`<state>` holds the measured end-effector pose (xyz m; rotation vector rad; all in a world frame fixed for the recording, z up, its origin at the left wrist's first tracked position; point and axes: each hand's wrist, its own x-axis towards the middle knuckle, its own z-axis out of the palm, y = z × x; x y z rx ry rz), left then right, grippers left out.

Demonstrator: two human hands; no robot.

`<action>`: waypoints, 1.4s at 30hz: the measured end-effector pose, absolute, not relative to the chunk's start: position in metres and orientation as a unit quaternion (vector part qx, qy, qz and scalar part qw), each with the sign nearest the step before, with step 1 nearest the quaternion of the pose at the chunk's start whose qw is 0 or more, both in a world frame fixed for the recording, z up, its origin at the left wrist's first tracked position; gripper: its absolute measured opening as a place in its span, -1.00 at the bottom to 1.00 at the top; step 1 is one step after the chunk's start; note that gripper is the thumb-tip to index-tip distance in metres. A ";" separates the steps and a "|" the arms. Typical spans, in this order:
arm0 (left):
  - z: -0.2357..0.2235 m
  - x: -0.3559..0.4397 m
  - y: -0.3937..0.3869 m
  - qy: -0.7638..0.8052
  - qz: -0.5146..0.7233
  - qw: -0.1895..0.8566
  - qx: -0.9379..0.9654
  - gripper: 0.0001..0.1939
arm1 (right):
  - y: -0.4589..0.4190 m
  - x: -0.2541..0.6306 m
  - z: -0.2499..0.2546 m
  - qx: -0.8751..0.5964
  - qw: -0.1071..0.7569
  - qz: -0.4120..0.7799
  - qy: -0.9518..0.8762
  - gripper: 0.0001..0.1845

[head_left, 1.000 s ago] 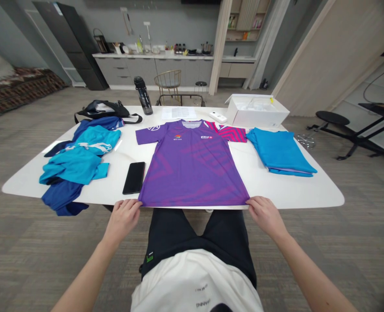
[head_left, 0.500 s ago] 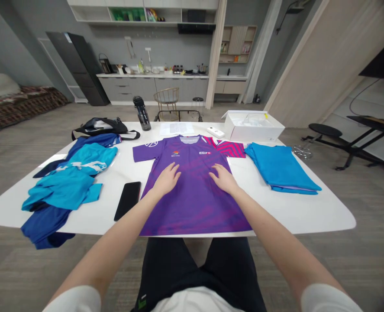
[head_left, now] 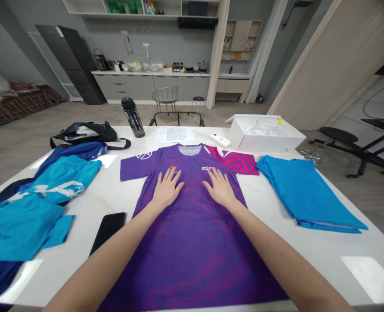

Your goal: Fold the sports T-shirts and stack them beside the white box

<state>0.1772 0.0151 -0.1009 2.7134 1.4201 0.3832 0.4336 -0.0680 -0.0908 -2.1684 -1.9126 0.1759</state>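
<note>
A purple short-sleeved T-shirt [head_left: 192,242] lies spread flat on the white table [head_left: 91,190], its collar toward the far side. One sleeve carries pink stripes. My left hand [head_left: 166,190] rests palm down on the left of its chest, fingers spread, partly over a small logo. On the other side of the chest my right hand [head_left: 220,188] lies likewise, fingers apart, at the edge of a white logo. Neither hand grips the cloth. A black phone [head_left: 109,229] lies left of the shirt, partly behind my left forearm.
Crumpled blue clothes [head_left: 36,216] lie at the left, a folded blue garment [head_left: 308,193] at the right. Along the far edge are a black bag [head_left: 88,133], a dark bottle [head_left: 133,118], printed paper [head_left: 175,135], a small white device [head_left: 220,140] and an open white box [head_left: 266,138].
My hands have moved forward over the shirt's chest, up to its logos, and their fingers now lie flatter. The view has moved closer to the table.
</note>
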 end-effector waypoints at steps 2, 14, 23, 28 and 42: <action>-0.095 0.198 0.051 0.477 0.120 0.036 0.870 -0.33 | -0.021 0.430 -0.085 -0.736 0.130 0.078 -0.660 -0.18; -0.115 0.194 0.210 0.599 0.058 0.112 0.790 -0.28 | 0.113 0.458 -0.110 -0.796 0.090 0.107 -0.590 -0.11; -0.116 0.158 0.225 0.600 0.085 0.130 0.785 -0.24 | 0.117 0.473 -0.112 -0.814 0.102 0.093 -0.564 -0.06; -0.119 0.102 0.232 0.611 0.039 0.079 0.786 -0.31 | 0.117 0.491 -0.110 -0.834 0.117 0.093 -0.531 -0.12; -0.133 0.041 0.224 0.565 0.021 0.043 0.824 -0.30 | 0.047 0.607 -0.116 -0.868 0.048 0.061 -0.490 -0.18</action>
